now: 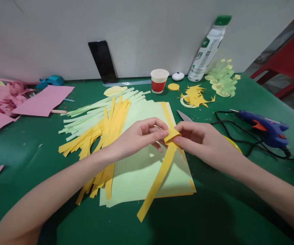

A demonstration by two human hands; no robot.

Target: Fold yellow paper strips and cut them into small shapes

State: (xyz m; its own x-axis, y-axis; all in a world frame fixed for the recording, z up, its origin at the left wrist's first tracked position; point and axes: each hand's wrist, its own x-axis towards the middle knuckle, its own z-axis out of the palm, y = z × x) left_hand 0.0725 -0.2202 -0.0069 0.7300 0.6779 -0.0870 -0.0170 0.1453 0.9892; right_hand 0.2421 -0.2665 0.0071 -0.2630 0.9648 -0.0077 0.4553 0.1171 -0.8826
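Note:
A yellow paper strip (159, 177) is folded over at its upper end, and its long tail hangs down toward the table's near side. The fingertips of my left hand (147, 134) pinch the fold from the left. On the other side, my right hand (195, 137) grips the same fold between thumb and fingers. Beneath both hands lies a stack of pale green paper sheets (136, 177). Many loose yellow strips (111, 136) are heaped left of my hands, partly behind my left forearm. Pale green strips (85, 119) spread out beyond them. Scissors (184, 115) are mostly hidden behind my right hand.
A blue glue gun (264, 127) with a black cord lies at right. Toward the wall stand a paper cup (159, 81), a bottle (208, 51) and a dark phone (102, 61). Yellow spiky cutouts (196, 96) lie beyond my right hand; pink paper (46, 100) is at left.

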